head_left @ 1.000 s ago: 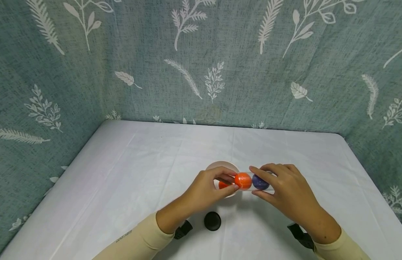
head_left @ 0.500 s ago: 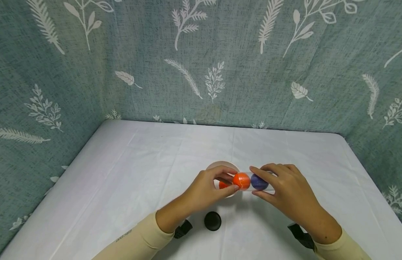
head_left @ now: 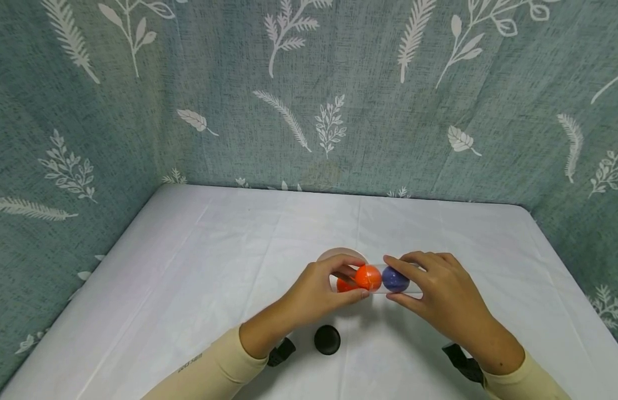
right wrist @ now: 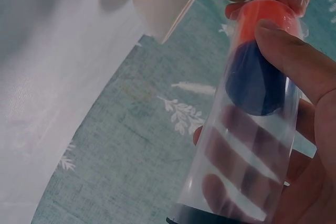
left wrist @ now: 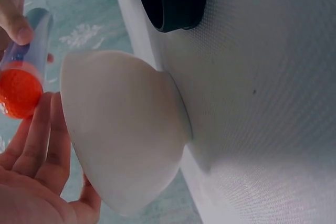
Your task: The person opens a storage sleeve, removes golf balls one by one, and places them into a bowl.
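My right hand grips a clear plastic tube lying sideways above the table. Inside it a dark blue ball sits behind an orange ball, which is at the tube's left end. The thumb and fingers of my left hand close around that end, at the orange ball; their fingertips touch it in the left wrist view. Just below is a white bowl, with more orange showing in it, partly hidden by my left fingers. A dark cap closes the tube's other end.
On the white tablecloth, a round black lid lies in front of the bowl. Green leaf-patterned cloth stands behind the table and at both sides.
The orange ball and the blue ball have slid slightly left along the tube, toward my left hand. Both hands have stayed nearly in place.
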{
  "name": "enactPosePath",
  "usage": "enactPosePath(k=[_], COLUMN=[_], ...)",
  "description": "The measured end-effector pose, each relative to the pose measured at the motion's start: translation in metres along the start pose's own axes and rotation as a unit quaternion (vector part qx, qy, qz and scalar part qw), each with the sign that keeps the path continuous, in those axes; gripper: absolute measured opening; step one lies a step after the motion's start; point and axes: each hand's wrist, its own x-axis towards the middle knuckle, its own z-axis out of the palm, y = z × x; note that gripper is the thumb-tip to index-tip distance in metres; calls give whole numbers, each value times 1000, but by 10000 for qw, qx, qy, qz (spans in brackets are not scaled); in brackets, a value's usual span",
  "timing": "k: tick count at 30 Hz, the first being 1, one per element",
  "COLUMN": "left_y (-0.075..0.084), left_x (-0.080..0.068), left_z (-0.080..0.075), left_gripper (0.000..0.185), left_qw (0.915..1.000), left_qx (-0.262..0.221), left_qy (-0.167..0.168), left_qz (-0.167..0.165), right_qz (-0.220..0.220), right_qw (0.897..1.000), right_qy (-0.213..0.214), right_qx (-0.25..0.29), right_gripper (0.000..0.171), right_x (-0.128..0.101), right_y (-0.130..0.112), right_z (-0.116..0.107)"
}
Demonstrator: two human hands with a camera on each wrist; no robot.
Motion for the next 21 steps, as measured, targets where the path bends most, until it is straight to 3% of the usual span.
enactPosePath(k=[8, 15, 21], left_y=[2, 3, 3], left_x=[0, 0, 0], left_z=[0, -1, -2], left_gripper=[43, 42, 41], left_qw=[9999, 10000, 9999], left_qx=[99, 37, -42], left_qy=[93, 88, 88], left_qz=[-27, 2, -27], right_qz=[30, 45, 91], right_qw=[9998, 9997, 9998], right_qy=[43, 127, 33], right_qx=[168, 220, 182], right_gripper=[59, 74, 60], right_x=[-2, -2, -1], right_y=[2, 3, 2], right_z=[1, 1, 1])
